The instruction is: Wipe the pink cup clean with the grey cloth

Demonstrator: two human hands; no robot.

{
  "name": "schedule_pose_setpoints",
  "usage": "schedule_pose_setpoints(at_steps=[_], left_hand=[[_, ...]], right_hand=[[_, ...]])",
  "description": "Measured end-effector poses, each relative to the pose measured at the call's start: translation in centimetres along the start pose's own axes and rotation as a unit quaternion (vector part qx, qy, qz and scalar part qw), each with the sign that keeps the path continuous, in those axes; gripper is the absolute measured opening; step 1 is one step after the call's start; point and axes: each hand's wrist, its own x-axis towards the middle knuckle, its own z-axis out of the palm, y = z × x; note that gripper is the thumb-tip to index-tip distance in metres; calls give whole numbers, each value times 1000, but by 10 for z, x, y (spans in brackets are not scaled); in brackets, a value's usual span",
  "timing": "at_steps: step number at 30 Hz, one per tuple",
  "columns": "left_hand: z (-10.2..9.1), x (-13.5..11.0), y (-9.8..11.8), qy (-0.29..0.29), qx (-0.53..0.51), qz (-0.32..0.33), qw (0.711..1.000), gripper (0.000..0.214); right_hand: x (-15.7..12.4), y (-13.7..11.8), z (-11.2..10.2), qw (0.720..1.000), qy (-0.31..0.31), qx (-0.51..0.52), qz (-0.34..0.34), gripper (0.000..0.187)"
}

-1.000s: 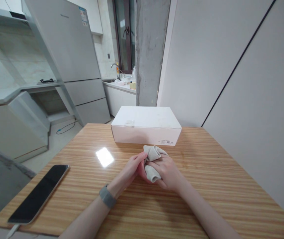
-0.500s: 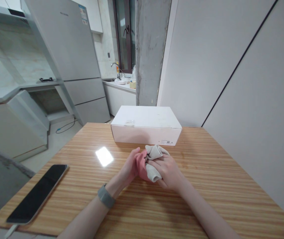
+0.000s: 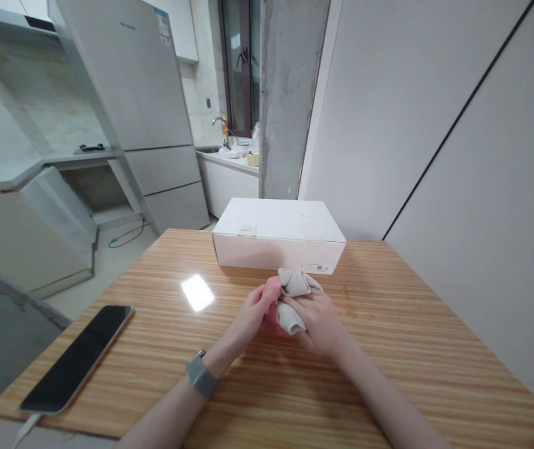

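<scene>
A light-grey cloth [image 3: 294, 282] is bunched up in front of the white box, with my right hand [image 3: 322, 319] closed around it from the right. My left hand [image 3: 249, 317], a grey watch band on its wrist, pinches a soft pink piece [image 3: 272, 288] between thumb and fingers. The pink piece lies against the cloth's left side and partly beneath it. Whether it is a separate item or part of the same cloth I cannot tell. Both hands are close together just above the wooden table [image 3: 370, 374].
Behind the hands, a closed white box [image 3: 279, 218] rests on the table. A dark-screened phone [image 3: 77, 358] with a white cable lies near the left edge. A white wall [image 3: 435, 125] borders the right side. A fridge [image 3: 121, 81] and a sink counter stand beyond.
My left thumb has come over onto the pink piece, which it now presses at the top. The right hand keeps its grip on the grey cloth. The view has shifted slightly.
</scene>
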Motion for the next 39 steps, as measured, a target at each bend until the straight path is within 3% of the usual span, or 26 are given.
schedule_pose_setpoints(at_steps=[3,6,11,18,24,30,36,39], left_hand=[[4,1,-5,-31,-93,-22,995,49],[5,3,-5,-52,-134,-38,989,53],[-5,6,5,-52,-83,-48,994,54],[-9,0,12,-17,13,-1,1000,44],[-3,-3,16,-28,2,33,999,43],[1,-4,7,-34,-43,7,998,47],[3,-3,4,-116,-165,-41,979,55],[0,0,7,-87,-77,-29,993,51]], right_hand=[[-3,5,-1,999,12,-24,26,31],[-5,4,-2,1000,14,-22,7,32],[-3,-10,4,999,-17,17,-36,28],[1,-15,5,998,-19,43,-29,26],[0,-10,-1,999,-2,26,-31,32],[-5,1,2,1000,21,-10,-6,39],[-4,4,-3,998,20,1,-56,40],[-4,0,-1,998,1,25,-51,34]])
